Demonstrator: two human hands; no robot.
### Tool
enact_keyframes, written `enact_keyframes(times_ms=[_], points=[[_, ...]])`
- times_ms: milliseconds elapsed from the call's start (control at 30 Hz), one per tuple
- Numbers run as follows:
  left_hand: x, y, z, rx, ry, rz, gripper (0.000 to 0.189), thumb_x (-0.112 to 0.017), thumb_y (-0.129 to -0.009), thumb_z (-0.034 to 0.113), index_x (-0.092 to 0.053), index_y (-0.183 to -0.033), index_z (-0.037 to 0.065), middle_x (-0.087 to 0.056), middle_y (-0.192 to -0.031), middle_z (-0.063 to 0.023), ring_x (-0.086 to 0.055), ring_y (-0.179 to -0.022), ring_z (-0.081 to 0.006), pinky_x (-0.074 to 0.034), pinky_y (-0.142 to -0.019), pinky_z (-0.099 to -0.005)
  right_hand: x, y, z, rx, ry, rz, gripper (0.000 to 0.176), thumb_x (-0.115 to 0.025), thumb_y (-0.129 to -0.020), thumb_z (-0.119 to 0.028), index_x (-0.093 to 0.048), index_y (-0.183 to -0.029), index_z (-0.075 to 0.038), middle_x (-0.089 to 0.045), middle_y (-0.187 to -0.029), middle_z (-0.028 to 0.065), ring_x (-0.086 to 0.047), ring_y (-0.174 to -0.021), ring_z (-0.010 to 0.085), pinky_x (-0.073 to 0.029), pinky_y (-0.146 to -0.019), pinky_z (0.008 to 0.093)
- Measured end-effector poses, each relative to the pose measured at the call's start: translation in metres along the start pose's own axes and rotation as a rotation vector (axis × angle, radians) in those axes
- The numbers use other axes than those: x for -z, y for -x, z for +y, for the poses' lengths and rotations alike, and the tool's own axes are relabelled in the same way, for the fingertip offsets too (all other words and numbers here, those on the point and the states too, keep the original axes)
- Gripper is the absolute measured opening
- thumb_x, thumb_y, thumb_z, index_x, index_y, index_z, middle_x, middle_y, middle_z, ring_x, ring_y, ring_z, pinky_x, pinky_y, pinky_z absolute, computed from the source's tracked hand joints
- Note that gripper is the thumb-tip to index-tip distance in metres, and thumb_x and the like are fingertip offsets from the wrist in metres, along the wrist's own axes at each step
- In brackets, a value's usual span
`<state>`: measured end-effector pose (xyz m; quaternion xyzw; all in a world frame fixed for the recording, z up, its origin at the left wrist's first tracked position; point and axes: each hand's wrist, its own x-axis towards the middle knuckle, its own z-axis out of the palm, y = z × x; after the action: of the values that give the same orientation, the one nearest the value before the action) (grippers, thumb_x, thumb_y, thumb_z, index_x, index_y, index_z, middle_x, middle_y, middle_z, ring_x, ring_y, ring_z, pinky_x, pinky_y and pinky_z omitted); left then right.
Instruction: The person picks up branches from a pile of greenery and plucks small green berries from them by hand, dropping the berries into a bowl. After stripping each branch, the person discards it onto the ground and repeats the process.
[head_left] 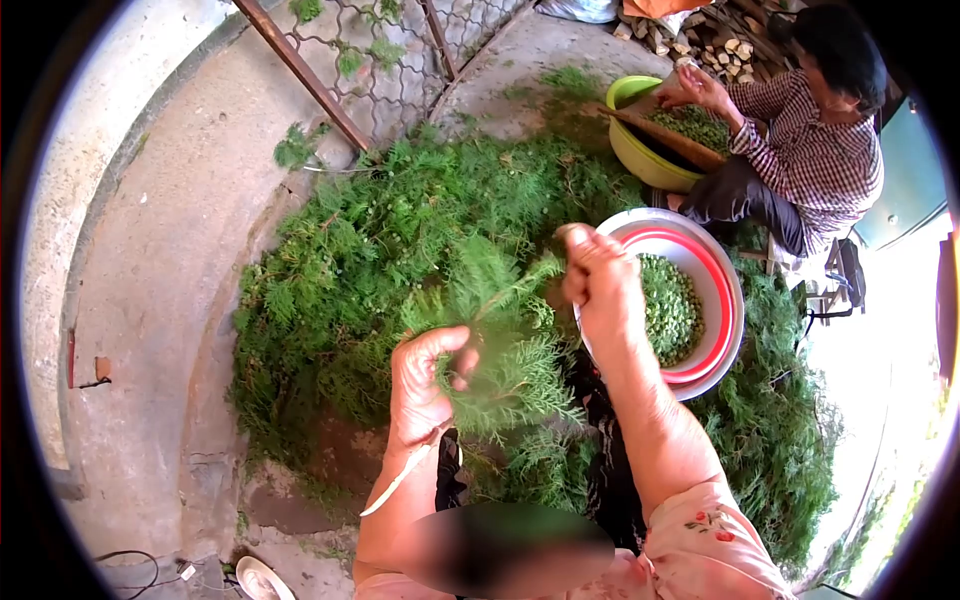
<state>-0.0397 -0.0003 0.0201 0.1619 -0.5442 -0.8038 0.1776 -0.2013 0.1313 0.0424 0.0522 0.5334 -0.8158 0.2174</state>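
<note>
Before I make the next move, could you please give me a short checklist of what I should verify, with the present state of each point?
1. Left hand grips the leafy sprig: ok.
2. Right hand is empty: cannot tell, its curled fingers hide the inside.
3. Red-ringed bowl sits open side up: ok.
4. Opening of that bowl is fully uncovered: not ok, your right hand and forearm overlap its left side in this view.
5. Co-worker's hands are apart from yours: ok.
</note>
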Motion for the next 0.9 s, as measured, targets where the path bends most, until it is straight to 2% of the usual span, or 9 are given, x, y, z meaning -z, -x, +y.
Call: enact_keyframes(times_ms=[200,333,433,533,567,633,700,800,900], points=[[0.006,-0.009,0.001,-0.008,0.225,-0.021,0.028,-0.054,-0.086,0.027,-0.057,-0.089,0.0,-0.052,-0.071,-0.0066,-0.043,-0.051,-0.0113,-0.036,-0.049,-0.0224,0.092,-0.069,0.012,-0.007,-0.509,0.304,0.016,-0.057,-0.084,-0.015,-0.056,-0.086,0.001,-0.055,-0.07,0.0092,-0.051,-0.058,0.0196,-0.044,-0.054,0.0291],[0.016,-0.011,-0.017,-0.154,0.334,0.01,0.044,-0.061,-0.08,0.039,-0.058,-0.104,0.003,-0.052,-0.074,-0.007,-0.042,-0.054,-0.011,-0.033,-0.05,-0.0233,0.137,-0.05,-0.002,0.351,1.305,0.523,0.038,-0.066,-0.076,-0.027,-0.061,-0.096,0.005,-0.062,-0.09,0.0232,-0.062,-0.086,0.0307,-0.047,-0.077,0.0369],[0.019,-0.022,-0.018,-0.104,0.549,-0.048,0.031,-0.055,-0.084,0.028,-0.056,-0.096,-0.001,-0.047,-0.068,-0.0015,-0.036,-0.05,-0.01,-0.029,-0.05,-0.0247,0.184,-0.054,0.007,0.592,1.368,0.573,0.044,-0.075,-0.066,-0.024,-0.062,-0.097,0.004,-0.063,-0.09,0.0222,-0.062,-0.086,0.0323,-0.048,-0.078,0.0373],[0.019,-0.027,-0.008,-0.032,0.547,-0.025,0.021,-0.049,-0.087,0.018,-0.055,-0.092,-0.001,-0.046,-0.066,-0.0003,-0.039,-0.049,-0.0102,-0.036,-0.053,-0.0277,0.182,-0.046,-0.006,0.387,1.332,0.533,0.036,-0.072,-0.071,-0.018,-0.061,-0.097,0.003,-0.063,-0.089,0.0177,-0.061,-0.086,0.0281,-0.048,-0.08,0.0366],[0.018,-0.028,-0.009,-0.072,0.533,-0.031,0.02,-0.048,-0.087,0.016,-0.054,-0.092,-0.002,-0.047,-0.066,-0.0005,-0.04,-0.05,-0.0105,-0.038,-0.054,-0.0282,0.175,-0.052,-0.005,0.24,0.767,0.516,0.031,-0.068,-0.074,-0.017,-0.061,-0.097,0.003,-0.063,-0.088,0.0162,-0.061,-0.085,0.0282,-0.048,-0.08,0.0375],[0.023,-0.034,-0.011,-0.037,0.632,-0.048,0.019,-0.047,-0.088,0.015,-0.054,-0.093,-0.002,-0.047,-0.067,-0.0011,-0.04,-0.049,-0.0113,-0.04,-0.056,-0.0296,0.158,-0.07,-0.003,-0.062,-0.355,0.413,0.024,-0.061,-0.081,-0.014,-0.059,-0.098,0.002,-0.062,-0.086,0.0131,-0.06,-0.085,0.0284,-0.048,-0.081,0.0394],[0.026,-0.036,-0.014,-0.099,0.56,-0.036,0.022,-0.048,-0.088,0.018,-0.054,-0.094,-0.002,-0.047,-0.067,-0.0011,-0.041,-0.052,-0.0127,-0.04,-0.057,-0.0315,0.113,-0.031,-0.008,-0.084,-0.126,-0.163,0.022,-0.05,-0.089,-0.018,-0.057,-0.094,0.002,-0.06,-0.083,0.0107,-0.059,-0.081,0.0241,-0.049,-0.075,0.038],[0.036,-0.045,-0.018,-0.055,0.607,-0.062,0.022,-0.046,-0.088,0.021,-0.051,-0.093,0.001,-0.045,-0.066,-0.0008,-0.04,-0.054,-0.0133,-0.038,-0.057,-0.0297,0.054,0.033,-0.012,-0.225,0.423,-0.338,0.023,-0.049,-0.089,-0.017,-0.059,-0.091,0.004,-0.06,-0.071,0.0102,-0.058,-0.056,0.0169,-0.048,-0.051,0.0264],[0.037,-0.045,-0.011,0.028,0.697,-0.087,0.019,-0.045,-0.089,0.021,-0.049,-0.092,0.003,-0.043,-0.065,-0.0006,-0.039,-0.053,-0.012,-0.037,-0.057,-0.0276,0.045,0.045,0.013,-0.275,0.633,-0.513,0.023,-0.054,-0.087,-0.019,-0.06,-0.093,0.003,-0.062,-0.069,0.0095,-0.06,-0.056,0.0143,-0.05,-0.051,0.0232]])
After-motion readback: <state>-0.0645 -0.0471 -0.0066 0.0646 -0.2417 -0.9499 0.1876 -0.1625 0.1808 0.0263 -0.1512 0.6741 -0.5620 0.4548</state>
